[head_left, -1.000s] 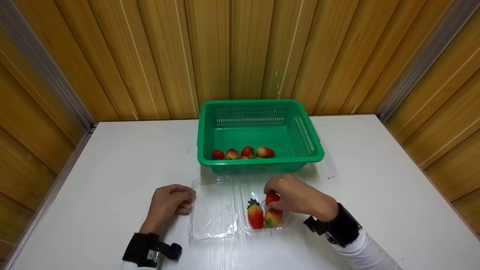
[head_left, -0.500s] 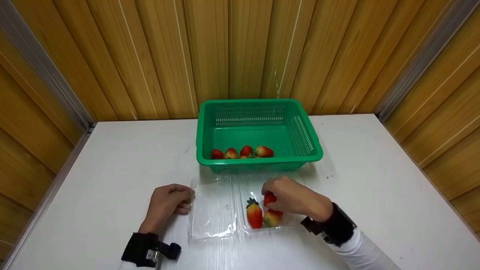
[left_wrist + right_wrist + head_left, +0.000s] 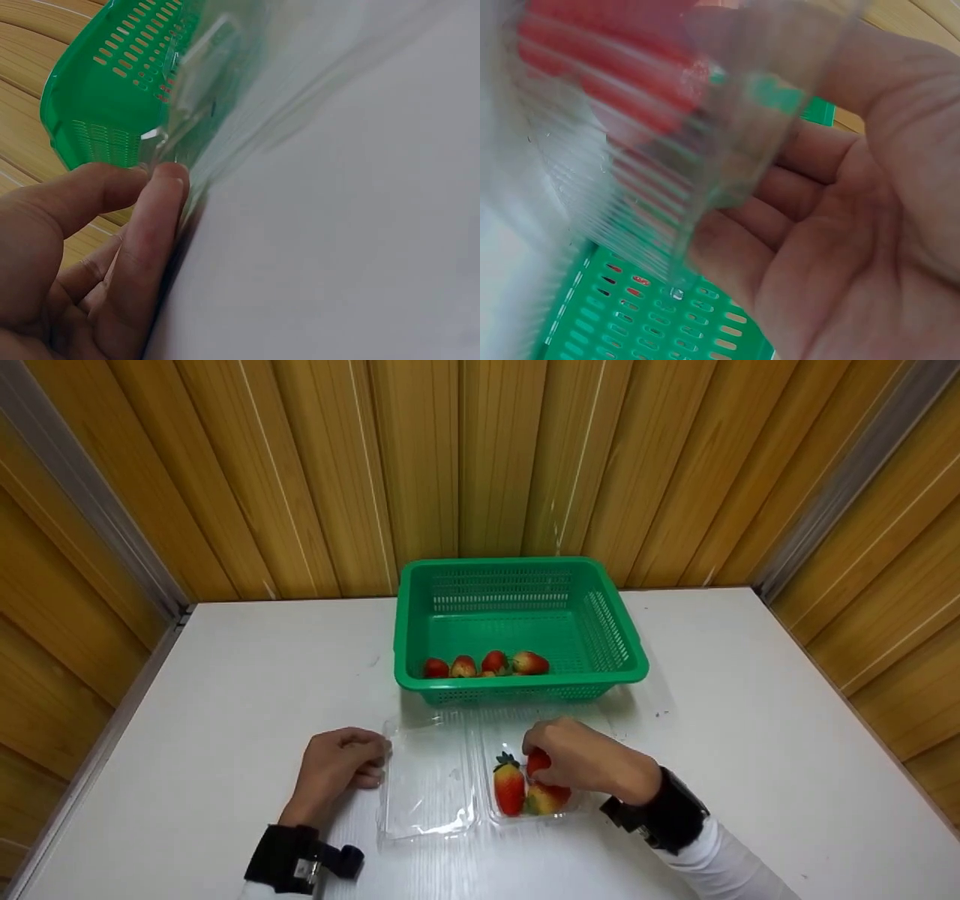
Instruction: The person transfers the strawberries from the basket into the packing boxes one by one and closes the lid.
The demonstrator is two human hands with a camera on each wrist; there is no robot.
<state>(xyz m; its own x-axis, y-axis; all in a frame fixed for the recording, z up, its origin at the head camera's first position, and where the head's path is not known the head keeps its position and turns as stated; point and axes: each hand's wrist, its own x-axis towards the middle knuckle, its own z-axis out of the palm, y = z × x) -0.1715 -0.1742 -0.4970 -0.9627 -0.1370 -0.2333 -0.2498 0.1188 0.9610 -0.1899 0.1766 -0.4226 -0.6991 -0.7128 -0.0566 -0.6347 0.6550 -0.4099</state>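
A clear plastic clamshell box (image 3: 480, 819) lies opened flat on the white table. My left hand (image 3: 339, 765) pinches the outer edge of its left half, the lid (image 3: 431, 784); thumb and finger meet at that edge in the left wrist view. Inside the right half, my right hand (image 3: 589, 757) grips a red strawberry (image 3: 537, 763), partly hidden by the fingers. Two more strawberries sit there: an upright one with green leaves (image 3: 509, 790) and a yellow-red one (image 3: 550, 799) under the hand. Through the ribbed wall, the right wrist view shows blurred red fruit (image 3: 615, 45).
Behind the box stands a green perforated basket (image 3: 517, 685), with several strawberries (image 3: 463, 666) along its near side. Wood-patterned panels (image 3: 495, 457) close off the back and both sides of the white table (image 3: 247, 675).
My right hand has shifted slightly left with its strawberry inside the box. The yellow-red strawberry beneath has turned a little, its red side showing more. My left hand stays put.
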